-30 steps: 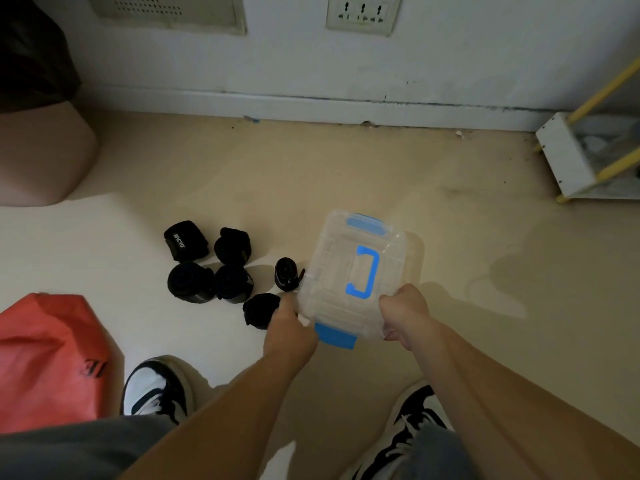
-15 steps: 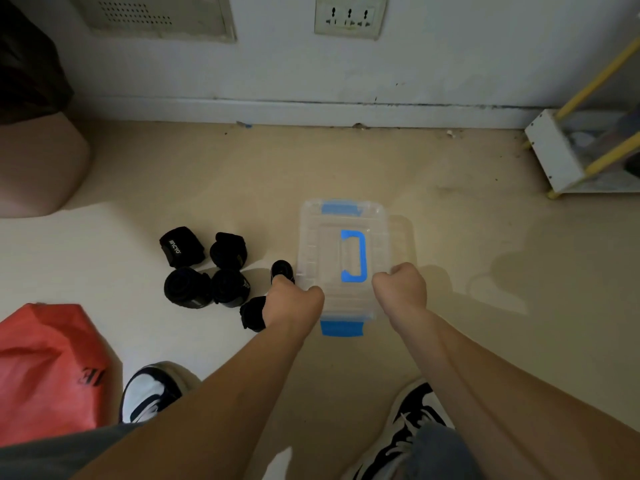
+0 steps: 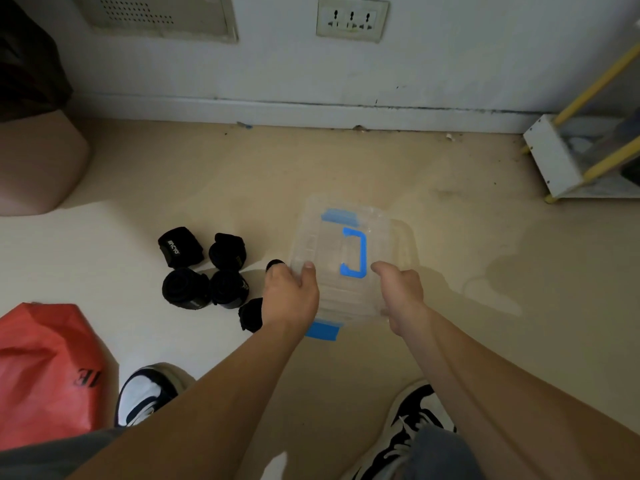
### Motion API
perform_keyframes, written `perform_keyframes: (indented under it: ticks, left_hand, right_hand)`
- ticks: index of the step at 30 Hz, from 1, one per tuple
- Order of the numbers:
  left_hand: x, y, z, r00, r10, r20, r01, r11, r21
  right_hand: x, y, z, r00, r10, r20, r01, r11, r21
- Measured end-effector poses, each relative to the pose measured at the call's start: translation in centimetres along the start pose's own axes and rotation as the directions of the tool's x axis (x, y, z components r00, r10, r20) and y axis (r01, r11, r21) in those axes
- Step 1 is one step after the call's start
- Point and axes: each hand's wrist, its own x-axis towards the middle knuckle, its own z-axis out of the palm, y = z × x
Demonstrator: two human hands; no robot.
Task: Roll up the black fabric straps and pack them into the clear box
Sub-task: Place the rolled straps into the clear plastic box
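A clear box (image 3: 391,244) with a blue handle and blue clips is on the floor in the middle of the view. My left hand (image 3: 289,294) grips its near left edge, thumb on the lid. My right hand (image 3: 401,289) grips the near right edge. The lid looks tilted up off the box body on the right side. Several rolled black fabric straps (image 3: 204,268) lie in a cluster on the floor just left of the box. One roll (image 3: 251,315) is partly hidden behind my left wrist.
A red bag (image 3: 45,368) lies at the lower left beside my left shoe (image 3: 149,393). My right shoe (image 3: 415,424) is below the box. A white rack with yellow rods (image 3: 568,161) stands at the right. The wall with its socket runs along the back.
Both hands slid forward on the box, and the lid now lifts off the body. My left thumb moved onto the lid. The straps have not moved.
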Motion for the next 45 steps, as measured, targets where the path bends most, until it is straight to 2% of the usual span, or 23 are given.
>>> perform_keyframes:
  ticks: [3,6,8,9,11,13,14,16,19,23,25,27,29,31,33,35,38,40,42,45]
  left_hand:
    - [0.0,0.9,0.0,0.996,0.087,-0.032,-0.084,0.993,0.08]
    - [0.0,1.8,0.9,0.992,0.116,0.052,-0.121,0.987,0.108]
    - [-0.1,2.2,2.1,0.982,0.147,0.115,-0.164,0.973,0.16]
    - [-0.3,2.5,2.7,0.977,0.147,0.151,-0.174,0.967,0.184]
    - [-0.6,2.7,3.5,0.97,0.147,0.193,-0.191,0.953,0.234]
    - [-1.0,2.5,3.9,0.965,0.145,0.218,-0.209,0.927,0.31]
    - [-1.0,2.2,4.0,0.962,0.15,0.229,-0.223,0.914,0.339]
    - [-1.2,1.4,3.6,0.961,0.147,0.236,-0.227,0.906,0.357]
    - [-0.7,-0.2,2.5,0.958,0.193,0.214,-0.265,0.879,0.396]
    - [0.2,-2.3,0.4,0.956,0.268,0.119,-0.29,0.803,0.52]
    - [0.2,-3.0,-0.1,0.976,0.172,0.134,-0.218,0.797,0.563]
    - [0.1,-3.5,-0.3,0.98,0.081,0.184,-0.169,0.827,0.537]
    - [-0.1,-4.0,-0.4,0.97,0.067,0.232,-0.181,0.837,0.517]
    - [-0.4,-4.2,-0.4,0.957,0.069,0.282,-0.211,0.834,0.51]
    - [-0.9,-4.3,-0.5,0.945,0.058,0.321,-0.224,0.832,0.507]
    - [-1.3,-4.3,-0.5,0.935,0.069,0.347,-0.247,0.829,0.502]
    - [-2.1,-4.4,-1.2,0.908,0.098,0.407,-0.298,0.834,0.464]
    - [-2.2,-4.9,-2.0,0.912,0.112,0.396,-0.292,0.854,0.431]
    - [-1.7,-5.9,-3.0,0.943,0.148,0.297,-0.275,0.849,0.451]
    - [-0.1,-7.9,-4.7,0.965,0.185,0.183,-0.257,0.787,0.56]
  right_hand:
    - [-0.4,-2.0,-1.5,1.0,-0.009,-0.012,0.01,0.988,0.153]
    - [-1.5,-4.8,-3.7,0.997,-0.047,0.057,0.03,0.961,0.276]
    - [-2.4,-6.5,-5.3,0.993,-0.12,0.017,0.112,0.96,0.255]
    - [-2.8,-7.2,-6.0,0.977,-0.206,-0.05,0.212,0.955,0.209]
    - [-3.4,-8.0,-7.1,0.877,-0.445,-0.18,0.455,0.89,0.018]
    - [-3.9,-8.4,-7.9,0.772,-0.609,-0.183,0.579,0.792,-0.194]
    - [-3.8,-8.2,-8.2,0.752,-0.639,-0.162,0.59,0.762,-0.268]
    - [-3.1,-6.9,-8.5,0.791,-0.607,-0.084,0.552,0.766,-0.33]
    - [-1.3,-2.7,-8.4,0.889,-0.457,0.024,0.408,0.769,-0.493]
    - [0.6,1.7,-6.7,0.947,-0.312,0.076,0.259,0.601,-0.756]
    - [1.2,1.9,-5.9,0.954,-0.293,0.072,0.233,0.566,-0.79]
    - [1.9,1.8,-5.4,0.965,-0.25,0.077,0.21,0.567,-0.796]
    - [2.7,1.8,-4.9,0.977,-0.195,0.085,0.183,0.565,-0.805]
    - [2.8,1.4,-4.1,0.973,-0.224,0.064,0.187,0.587,-0.788]
    - [2.0,0.3,-2.6,0.935,-0.349,0.058,0.268,0.592,-0.76]
    - [0.8,-1.3,-0.2,0.861,-0.493,0.124,0.42,0.552,-0.721]
    - [-1.6,-2.7,4.7,0.684,-0.626,0.374,0.682,0.367,-0.632]
    - [-3.2,-2.3,8.1,0.588,-0.591,0.552,0.781,0.238,-0.577]
    - [-4.4,-1.4,10.9,0.508,-0.527,0.681,0.834,0.101,-0.543]
    - [-4.7,-0.5,14.1,0.457,-0.386,0.801,0.824,-0.156,-0.545]
